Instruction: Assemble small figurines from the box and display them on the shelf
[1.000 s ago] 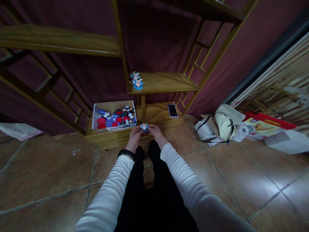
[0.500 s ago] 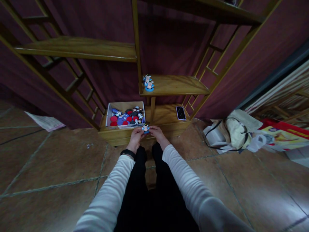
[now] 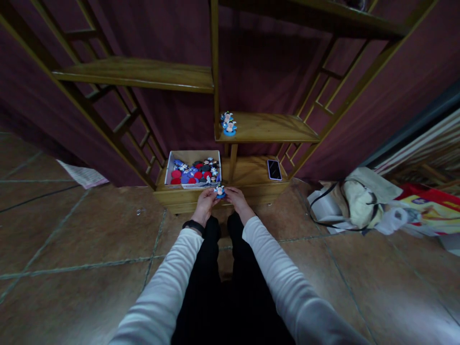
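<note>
Between my two hands is a small pig figurine (image 3: 220, 191) with a blue base and blue-and-white parts. My left hand (image 3: 205, 203) pinches it from the left, and my right hand (image 3: 237, 199) grips its right side. Just behind my left hand stands an open cardboard box (image 3: 171, 165) holding several figurines with red, black and purple parts. Two similar figurines (image 3: 230, 128) on blue bases stand one behind the other at the left end of the raised wooden shelf (image 3: 269, 127).
A phone (image 3: 274, 169) lies on the cabinet's low top (image 3: 247, 170). Another shelf (image 3: 136, 73) juts out at upper left. Bags (image 3: 361, 203) and a red-and-yellow package (image 3: 434, 211) sit on the floor at right. A printed sheet (image 3: 82, 173) lies at left.
The camera view has shifted slightly, so the shelves and box appear further right. Both hands keep hold of the figurine, which looks slightly turned.
</note>
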Available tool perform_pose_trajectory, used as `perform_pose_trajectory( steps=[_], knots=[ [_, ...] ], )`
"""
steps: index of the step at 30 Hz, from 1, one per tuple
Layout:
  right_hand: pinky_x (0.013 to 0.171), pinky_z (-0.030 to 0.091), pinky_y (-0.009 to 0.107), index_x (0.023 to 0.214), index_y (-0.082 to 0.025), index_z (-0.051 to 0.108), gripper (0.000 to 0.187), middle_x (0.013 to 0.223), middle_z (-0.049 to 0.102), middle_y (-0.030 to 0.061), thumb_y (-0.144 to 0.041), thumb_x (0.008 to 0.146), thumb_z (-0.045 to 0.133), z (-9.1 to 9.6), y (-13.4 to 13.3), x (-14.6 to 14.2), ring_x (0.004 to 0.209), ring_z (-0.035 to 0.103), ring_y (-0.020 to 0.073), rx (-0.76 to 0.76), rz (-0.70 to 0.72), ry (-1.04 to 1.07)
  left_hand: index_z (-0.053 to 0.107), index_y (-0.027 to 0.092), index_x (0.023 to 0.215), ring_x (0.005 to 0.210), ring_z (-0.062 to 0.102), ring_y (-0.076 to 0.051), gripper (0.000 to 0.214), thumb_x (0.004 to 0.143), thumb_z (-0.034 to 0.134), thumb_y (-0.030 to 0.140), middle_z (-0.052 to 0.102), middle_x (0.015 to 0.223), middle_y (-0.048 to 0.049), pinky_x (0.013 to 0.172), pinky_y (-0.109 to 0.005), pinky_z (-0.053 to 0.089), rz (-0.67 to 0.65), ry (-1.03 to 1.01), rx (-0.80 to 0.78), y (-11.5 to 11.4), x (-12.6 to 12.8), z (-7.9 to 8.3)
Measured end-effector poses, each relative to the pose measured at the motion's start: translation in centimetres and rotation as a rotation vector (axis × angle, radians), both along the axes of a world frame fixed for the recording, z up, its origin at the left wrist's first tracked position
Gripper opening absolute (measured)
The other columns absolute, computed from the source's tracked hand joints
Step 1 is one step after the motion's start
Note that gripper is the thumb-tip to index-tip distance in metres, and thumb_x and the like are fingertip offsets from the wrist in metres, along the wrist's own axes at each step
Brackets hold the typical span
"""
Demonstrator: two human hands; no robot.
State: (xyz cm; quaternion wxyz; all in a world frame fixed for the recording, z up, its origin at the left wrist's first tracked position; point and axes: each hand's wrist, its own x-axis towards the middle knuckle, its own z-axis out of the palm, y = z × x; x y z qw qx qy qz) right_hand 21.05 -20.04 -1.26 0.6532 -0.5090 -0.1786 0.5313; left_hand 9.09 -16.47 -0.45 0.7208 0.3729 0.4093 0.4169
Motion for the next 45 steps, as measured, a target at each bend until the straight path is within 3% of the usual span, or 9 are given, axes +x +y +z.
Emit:
perform_pose_trajectory(
  steps=[22, 29, 35, 45],
  knots=[
    [0.068, 0.045, 0.025, 0.074, -0.019, 0.063, 0.025, 0.074, 0.066, -0.0022, -0.028, 0.053, 0.074, -0.8, -0.3, 0.6, 0.069, 0.059, 0.0113, 0.087, 0.0, -0.075, 0.062, 0.015, 0.084, 0.071, 0.065, -0.015, 0.017, 0.07, 0.067, 0.025, 0.069, 0.081, -0.0054, 0.075, -0.032, 0.05, -0.044, -0.138, -0.075, 0.2, 0.0, 0.4],
    [0.073, 0.046, 0.027, 0.078, -0.021, 0.066, 0.024, 0.078, 0.068, -0.0013, -0.025, 0.055, 0.072, 0.0, -0.7, 0.7, 0.073, 0.061, 0.0126, 0.087, 0.016, -0.033, 0.062, 0.015, 0.087, 0.076, 0.065, -0.015, 0.023, 0.066, 0.07, 0.02, 0.069, 0.08, -0.0052, 0.08, -0.031, 0.048, -0.107, -0.199, -0.074, 0.5, -0.1, 0.3],
    [0.08, 0.047, 0.03, 0.08, -0.021, 0.067, 0.02, 0.081, 0.07, 0.0011, -0.025, 0.061, 0.067, 0.6, -0.7, 0.8, 0.08, 0.063, 0.0139, 0.081, 0.034, 0.095, 0.061, 0.017, 0.093, 0.08, 0.064, -0.013, 0.033, 0.063, 0.071, 0.013, 0.068, 0.082, -0.0027, 0.084, -0.03, 0.045, -0.076, -0.223, -0.053, 0.5, 0.0, 0.2],
    [0.078, 0.048, 0.029, 0.078, -0.02, 0.066, 0.018, 0.087, 0.07, 0.0028, -0.029, 0.063, 0.068, 1.0, -0.7, 0.6, 0.084, 0.063, 0.0156, 0.101, 0.017, 0.107, 0.066, 0.014, 0.089, 0.087, 0.061, -0.013, 0.033, 0.058, 0.071, 0.004, 0.068, 0.084, -0.0034, 0.087, -0.025, 0.042, -0.163, -0.21, 0.0, 0.2, 0.2, 0.8]
  ],
)
